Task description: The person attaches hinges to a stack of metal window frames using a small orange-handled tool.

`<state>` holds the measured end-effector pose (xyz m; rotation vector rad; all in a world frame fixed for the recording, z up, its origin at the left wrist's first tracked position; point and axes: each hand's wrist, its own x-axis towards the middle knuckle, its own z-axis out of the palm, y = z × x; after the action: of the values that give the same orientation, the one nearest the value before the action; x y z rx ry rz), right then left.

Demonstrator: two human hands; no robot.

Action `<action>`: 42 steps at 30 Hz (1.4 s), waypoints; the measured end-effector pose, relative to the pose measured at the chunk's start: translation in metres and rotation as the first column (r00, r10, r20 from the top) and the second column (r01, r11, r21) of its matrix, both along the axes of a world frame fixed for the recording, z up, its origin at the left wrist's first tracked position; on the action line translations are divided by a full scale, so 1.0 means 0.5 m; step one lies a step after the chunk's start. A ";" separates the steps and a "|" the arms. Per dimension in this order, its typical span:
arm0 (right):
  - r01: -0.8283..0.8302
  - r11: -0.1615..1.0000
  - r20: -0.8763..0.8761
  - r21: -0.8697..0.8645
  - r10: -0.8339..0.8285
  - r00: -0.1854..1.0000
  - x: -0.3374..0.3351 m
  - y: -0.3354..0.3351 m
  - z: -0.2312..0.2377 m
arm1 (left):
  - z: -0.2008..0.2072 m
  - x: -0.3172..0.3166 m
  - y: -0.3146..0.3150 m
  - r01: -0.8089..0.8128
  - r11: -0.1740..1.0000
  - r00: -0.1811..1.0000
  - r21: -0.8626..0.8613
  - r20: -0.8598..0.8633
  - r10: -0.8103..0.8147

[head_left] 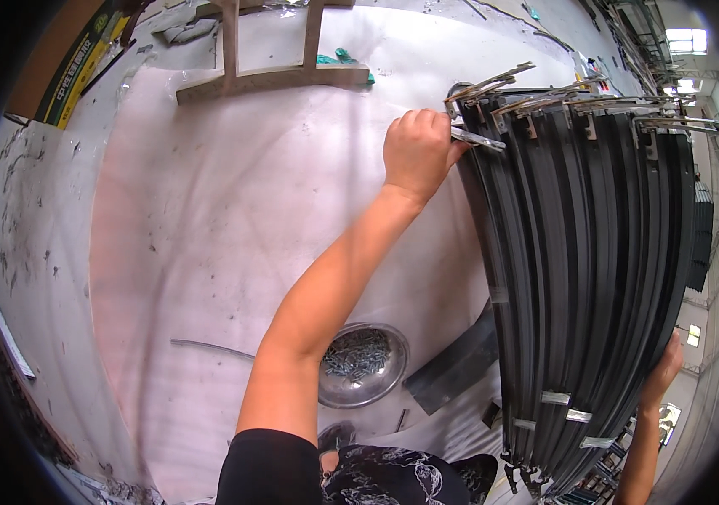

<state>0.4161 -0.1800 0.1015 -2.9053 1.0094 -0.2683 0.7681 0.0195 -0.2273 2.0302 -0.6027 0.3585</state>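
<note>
Fingers of the left hand curl shut around a metal bracket on the black profile stack.

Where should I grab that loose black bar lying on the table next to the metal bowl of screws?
Probably take the loose black bar around its middle, coming down from above with the fingers across its narrow width. It lies flat and slanted between the metal bowl and the stack of black profiles; its upper end slips under the stack, so the bowl-side half is the freer part.
</note>
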 end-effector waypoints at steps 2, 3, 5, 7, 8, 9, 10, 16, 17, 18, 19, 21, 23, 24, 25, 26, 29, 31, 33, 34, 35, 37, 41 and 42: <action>-0.007 1.000 -0.020 -0.018 0.007 1.000 -0.008 -0.009 0.001 | -0.016 0.006 -0.006 -0.009 1.000 1.000 -0.006 0.015 0.010; -0.016 0.999 -0.042 -0.033 0.015 0.999 -0.010 -0.011 0.003 | -0.025 0.010 -0.009 -0.021 1.000 0.999 -0.011 0.027 0.021; -0.005 1.000 -0.036 -0.013 0.004 0.999 -0.002 -0.001 0.003 | -0.030 0.015 -0.009 -0.011 1.000 0.999 -0.024 0.036 0.012; 0.005 1.000 -0.030 0.007 -0.005 1.000 0.004 0.007 -0.001 | -0.033 0.019 -0.007 -0.032 0.999 0.998 -0.028 0.055 0.034; -0.011 1.000 -0.017 -0.016 0.010 1.000 0.005 0.009 -0.003 | -0.033 0.019 -0.007 -0.026 1.000 0.998 -0.001 0.056 0.026; -0.026 0.999 -0.005 -0.038 0.026 1.000 0.006 0.010 -0.005 | -0.033 0.018 -0.005 -0.024 1.000 0.998 -0.001 0.057 0.024; -0.024 0.999 -0.005 -0.037 0.024 1.000 0.008 0.011 -0.006 | -0.034 0.018 -0.001 -0.022 1.000 0.997 -0.011 0.071 0.023; -0.019 1.000 -0.002 0.012 0.019 1.000 0.007 0.010 -0.001 | -0.032 0.022 0.002 -0.011 1.000 0.992 -0.006 0.124 0.011; -0.026 1.000 -0.011 -0.001 0.026 1.000 0.013 0.015 -0.001 | -0.032 0.022 0.000 -0.019 1.000 0.990 0.010 0.137 0.018; -0.034 0.999 -0.021 -0.014 0.033 0.999 0.017 0.020 -0.002 | -0.031 0.017 -0.006 -0.017 1.000 0.990 0.010 0.137 0.015; -0.038 0.999 -0.016 -0.014 0.037 0.999 0.023 0.025 -0.006 | -0.021 0.015 -0.013 -0.052 0.998 0.990 0.043 0.134 0.046; -0.058 0.994 0.034 -0.097 0.062 0.998 0.029 0.031 -0.016 | -0.003 0.005 -0.022 -0.074 0.992 0.993 0.104 0.102 0.064; -0.059 0.993 0.001 -0.099 0.060 0.998 0.026 0.028 -0.010 | 0.008 0.001 -0.028 -0.084 0.983 0.996 0.161 0.047 0.078; -0.058 0.994 -0.036 -0.097 0.055 0.998 0.025 0.027 -0.007 | 0.009 0.000 -0.026 -0.089 0.983 0.995 0.157 0.051 0.082; -0.060 0.993 -0.031 -0.100 0.058 0.998 0.024 0.026 -0.006 | 0.010 0.000 -0.026 -0.098 0.978 0.995 0.183 0.053 0.090; -0.079 0.995 -0.017 -0.062 0.078 0.997 0.026 0.027 -0.006 | 0.010 -0.001 -0.025 -0.107 0.972 0.994 0.208 0.055 0.097; -0.107 0.994 0.016 -0.034 0.107 0.994 0.037 0.040 -0.007 | 0.012 0.003 -0.006 -0.096 0.981 0.995 0.169 0.054 0.088; -0.118 0.992 0.034 -0.041 0.119 0.992 0.042 0.047 -0.009 | 0.010 0.002 0.009 -0.078 0.984 0.997 0.162 0.034 0.074; -0.133 0.991 0.063 -0.012 0.134 0.989 0.044 0.049 -0.011 | 0.004 0.005 0.019 -0.074 0.987 0.994 0.143 -0.065 0.084; -0.136 0.991 0.068 -0.009 0.136 0.988 0.044 0.047 -0.012 | 0.007 0.007 0.027 -0.084 0.987 0.989 0.137 -0.106 0.099; -0.143 0.990 0.074 0.003 0.143 0.987 0.044 0.045 -0.012 | 0.002 0.008 0.030 -0.086 0.986 0.990 0.141 -0.101 0.101; -0.152 0.988 0.084 0.018 0.150 0.985 0.041 0.042 -0.014 | -0.017 0.010 0.034 -0.103 0.994 0.983 0.040 -0.149 0.108; -0.124 0.992 0.076 0.025 0.122 0.990 0.041 0.049 -0.010 | -0.028 0.002 0.051 -0.122 0.989 0.967 -0.088 -0.237 0.098; -0.123 0.992 0.087 0.020 0.121 0.989 0.045 0.049 -0.010 | -0.030 0.006 0.054 -0.114 0.988 0.969 -0.106 -0.229 0.088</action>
<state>0.4383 -0.1554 0.0966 -2.8901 0.8134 -0.3667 0.7710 0.0462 -0.2424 1.9576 -0.3317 0.2154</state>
